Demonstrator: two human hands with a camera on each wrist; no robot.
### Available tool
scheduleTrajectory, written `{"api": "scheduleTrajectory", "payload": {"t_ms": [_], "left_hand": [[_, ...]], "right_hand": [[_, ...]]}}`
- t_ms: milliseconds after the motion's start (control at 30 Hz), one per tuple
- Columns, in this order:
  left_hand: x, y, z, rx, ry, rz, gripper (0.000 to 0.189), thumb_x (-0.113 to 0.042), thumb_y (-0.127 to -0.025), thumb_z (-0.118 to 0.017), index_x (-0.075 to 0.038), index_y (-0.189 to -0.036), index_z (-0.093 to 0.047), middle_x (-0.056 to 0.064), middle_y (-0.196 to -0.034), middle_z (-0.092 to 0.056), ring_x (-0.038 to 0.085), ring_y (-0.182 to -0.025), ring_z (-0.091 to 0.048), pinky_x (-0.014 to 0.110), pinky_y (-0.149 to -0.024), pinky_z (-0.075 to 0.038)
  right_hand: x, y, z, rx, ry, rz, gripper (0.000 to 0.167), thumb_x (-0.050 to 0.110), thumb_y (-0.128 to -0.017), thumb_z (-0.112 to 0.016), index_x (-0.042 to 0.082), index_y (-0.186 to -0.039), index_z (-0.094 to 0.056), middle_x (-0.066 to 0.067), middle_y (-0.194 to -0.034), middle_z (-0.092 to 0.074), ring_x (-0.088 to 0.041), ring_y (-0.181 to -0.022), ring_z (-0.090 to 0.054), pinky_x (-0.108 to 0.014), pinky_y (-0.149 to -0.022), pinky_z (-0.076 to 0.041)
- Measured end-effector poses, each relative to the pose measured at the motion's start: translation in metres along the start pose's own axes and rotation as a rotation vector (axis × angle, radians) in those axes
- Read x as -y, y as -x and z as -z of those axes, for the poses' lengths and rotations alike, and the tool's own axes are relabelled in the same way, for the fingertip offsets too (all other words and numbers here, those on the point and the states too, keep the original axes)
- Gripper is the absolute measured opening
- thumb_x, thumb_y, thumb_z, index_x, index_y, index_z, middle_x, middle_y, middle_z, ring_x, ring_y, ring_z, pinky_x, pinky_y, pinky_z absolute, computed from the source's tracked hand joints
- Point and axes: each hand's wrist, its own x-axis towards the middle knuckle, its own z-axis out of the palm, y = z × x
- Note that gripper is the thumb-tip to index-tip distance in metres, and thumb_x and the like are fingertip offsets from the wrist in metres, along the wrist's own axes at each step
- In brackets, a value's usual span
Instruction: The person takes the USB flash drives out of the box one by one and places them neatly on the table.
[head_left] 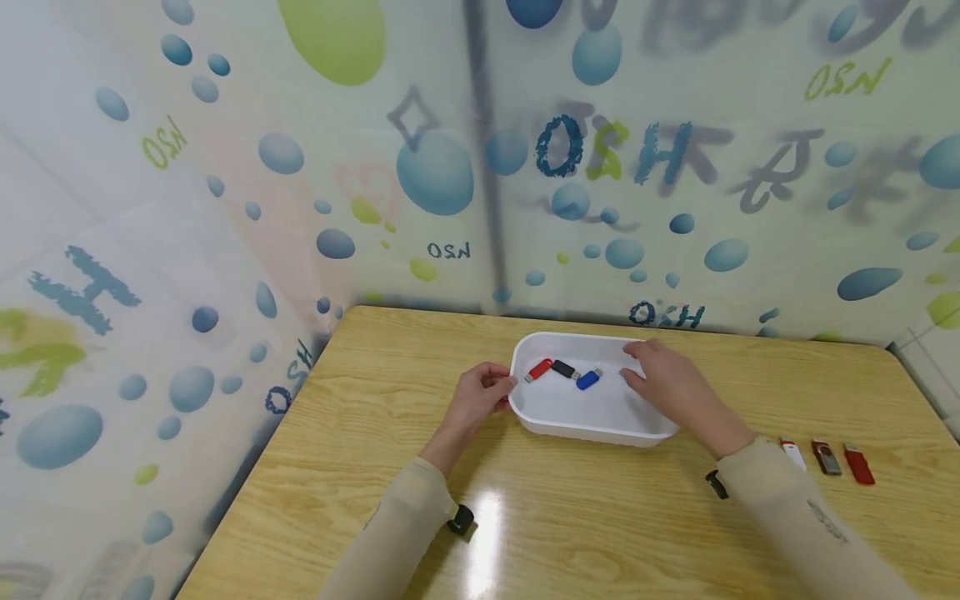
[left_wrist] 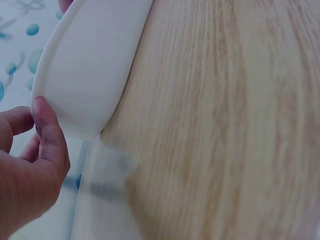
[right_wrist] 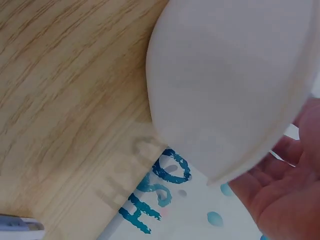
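Note:
A white plastic tray (head_left: 592,429) sits on the wooden table, with a red USB stick (head_left: 539,370), a black USB stick (head_left: 564,369) and a blue USB stick (head_left: 588,379) lying towards its left inside. My left hand (head_left: 480,392) pinches the tray's left rim between thumb and fingers, as the left wrist view also shows. Over the tray's right end reaches my right hand (head_left: 667,379), its thumb and fingers spread apart with nothing seen between them. In the right wrist view, that hand is partly hidden behind the tray wall (right_wrist: 225,90).
On the table (head_left: 600,533) to the right lie a white USB stick (head_left: 793,454), a grey and brown USB stick (head_left: 827,457) and another red USB stick (head_left: 859,464). My right sleeve (head_left: 787,500) passes close by them. A patterned curtain (head_left: 517,275) hangs behind the table.

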Motion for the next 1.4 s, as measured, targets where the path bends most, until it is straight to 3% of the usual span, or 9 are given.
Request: {"api": "scheduleTrajectory", "payload": {"t_ms": [433, 767, 1133, 1400], "left_hand": [[0.001, 0.0, 0.0, 0.0, 0.01, -0.004, 0.022, -0.009, -0.1, -0.069, 0.002, -0.118, -0.064, 0.014, -0.104, -0.066, 0.019, -0.08, -0.064, 0.03, -0.074, -0.061], [0.002, -0.001, 0.0, 0.003, 0.01, -0.015, 0.022, -0.009, -0.099, -0.07, 0.002, -0.117, -0.065, 0.014, -0.104, -0.066, 0.019, -0.082, -0.064, 0.031, -0.076, -0.061], [0.002, 0.0, 0.0, -0.001, 0.006, -0.009, 0.022, -0.01, -0.1, -0.07, 0.002, -0.118, -0.065, 0.014, -0.104, -0.066, 0.02, -0.083, -0.063, 0.03, -0.075, -0.061], [0.001, -0.001, 0.0, -0.003, 0.009, -0.008, 0.022, -0.01, -0.099, -0.07, 0.001, -0.118, -0.065, 0.014, -0.104, -0.066, 0.02, -0.083, -0.064, 0.03, -0.076, -0.061]], "right_hand": [[0.004, -0.014, -0.014, 0.054, 0.052, -0.031, 0.036, 0.012, -0.102, -0.066, -0.009, -0.13, -0.061, -0.03, -0.136, -0.059, -0.045, -0.127, -0.056, -0.059, -0.106, -0.047], [0.003, -0.02, -0.023, 0.007, 0.131, 0.053, 0.022, 0.005, -0.098, -0.069, -0.011, -0.114, -0.067, -0.03, -0.122, -0.066, -0.045, -0.12, -0.061, -0.055, -0.105, -0.049], [0.002, -0.016, -0.028, 0.027, 0.114, -0.001, 0.031, 0.003, -0.1, -0.065, -0.016, -0.124, -0.06, -0.035, -0.132, -0.059, -0.049, -0.126, -0.056, -0.057, -0.108, -0.046], [0.001, -0.016, -0.033, 0.009, 0.135, 0.016, 0.025, -0.001, -0.101, -0.06, -0.015, -0.121, -0.061, -0.033, -0.124, -0.062, -0.047, -0.118, -0.06, -0.057, -0.104, -0.049]]}}
